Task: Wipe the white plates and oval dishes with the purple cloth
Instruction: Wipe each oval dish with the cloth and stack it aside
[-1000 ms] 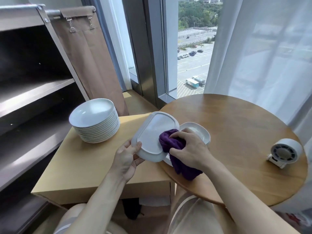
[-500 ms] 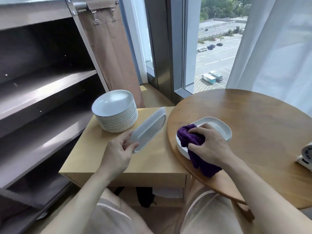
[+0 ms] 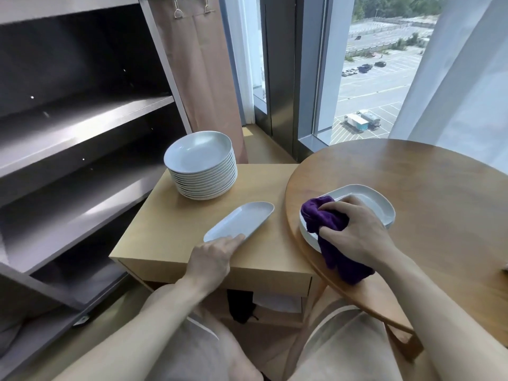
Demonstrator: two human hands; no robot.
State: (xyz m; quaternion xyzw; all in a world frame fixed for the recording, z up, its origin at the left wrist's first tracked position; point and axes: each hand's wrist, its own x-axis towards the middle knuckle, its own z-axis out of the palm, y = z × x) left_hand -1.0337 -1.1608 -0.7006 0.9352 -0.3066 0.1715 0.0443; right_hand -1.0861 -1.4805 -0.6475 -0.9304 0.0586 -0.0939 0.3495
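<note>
Head view puts the purple cloth (image 3: 325,217) right of centre, bunched in our right hand (image 3: 357,232), whose fingers are curled tight round it as it rests on the near rim of a wide oval dish (image 3: 378,206) at the round counter's (image 3: 439,237) left edge. At centre a long oval dish (image 3: 243,220) lies flat on the low counter (image 3: 165,237). Our left hand (image 3: 213,258) touches its near end with fingers fairly straight, the thumb hidden. Behind it, upper centre, stands the stack of white plates (image 3: 203,169). We judge the long dish finished and the wide one next; whether the stack is wiped we cannot tell.
</note>
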